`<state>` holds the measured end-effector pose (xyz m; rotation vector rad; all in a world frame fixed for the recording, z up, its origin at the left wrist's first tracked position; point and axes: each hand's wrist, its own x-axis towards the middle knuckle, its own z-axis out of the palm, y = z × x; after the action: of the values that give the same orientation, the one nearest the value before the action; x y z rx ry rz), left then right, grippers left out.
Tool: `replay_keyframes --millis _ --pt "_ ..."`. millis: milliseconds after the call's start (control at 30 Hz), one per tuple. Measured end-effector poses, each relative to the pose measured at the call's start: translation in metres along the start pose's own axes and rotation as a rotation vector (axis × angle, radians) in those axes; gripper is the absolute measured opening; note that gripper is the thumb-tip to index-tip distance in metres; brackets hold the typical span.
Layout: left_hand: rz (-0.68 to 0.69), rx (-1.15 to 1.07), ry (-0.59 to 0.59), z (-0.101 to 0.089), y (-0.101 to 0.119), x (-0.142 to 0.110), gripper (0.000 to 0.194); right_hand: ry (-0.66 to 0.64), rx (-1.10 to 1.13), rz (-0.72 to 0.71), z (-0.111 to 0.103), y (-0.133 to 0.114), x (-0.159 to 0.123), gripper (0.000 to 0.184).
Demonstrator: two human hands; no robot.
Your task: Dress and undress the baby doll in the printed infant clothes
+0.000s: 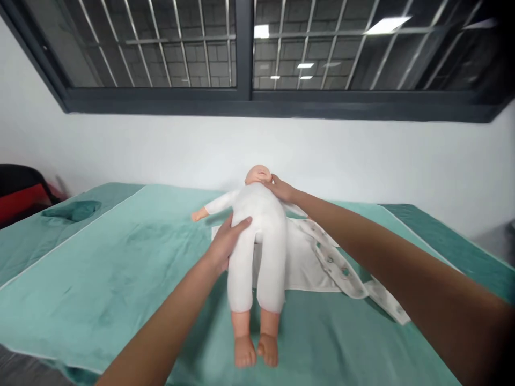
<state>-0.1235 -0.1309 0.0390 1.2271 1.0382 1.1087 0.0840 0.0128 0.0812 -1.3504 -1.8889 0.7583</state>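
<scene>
A baby doll (257,209) with a white cloth body lies on its back, its head toward the wall and its bare feet toward me. My left hand (229,238) is closed round its hip on the left side, with the thumb on top. At the doll's neck and shoulder, my right hand (280,187) grips from the right, some of its fingers hidden behind the doll. Partly under the doll spreads a white baby garment (308,260) with a printed pattern on its edges, reaching out to the right.
A green plush cover (120,257) spreads over the surface under the doll. Behind it rises a white wall (181,145) below a dark-framed window (245,96) with bars. At the far left are a red and black object (24,193) and a bunched green cloth (71,210).
</scene>
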Motion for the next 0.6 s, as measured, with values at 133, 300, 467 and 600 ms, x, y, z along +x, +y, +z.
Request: replay_keyframes --millis 133,300,467,600 --pt "-0.067 -0.103 -0.107 0.059 -0.021 -0.02 0.078 0.071 -0.104 0.11 -0.036 0.035 -0.057 0.081" --pt "-0.105 -0.132 -0.124 0.092 -0.051 -0.024 0.076 0.058 -0.221 0.169 -0.039 0.075 -0.091 0.088" --pt "-0.139 -0.021 -0.031 0.087 -0.075 -0.016 0.068 0.055 -0.441 0.1 -0.037 0.081 -0.087 0.079" --pt "-0.055 0.216 0.079 0.078 -0.089 -0.012 0.073 0.101 -0.805 -0.265 -0.011 0.053 -0.065 0.049"
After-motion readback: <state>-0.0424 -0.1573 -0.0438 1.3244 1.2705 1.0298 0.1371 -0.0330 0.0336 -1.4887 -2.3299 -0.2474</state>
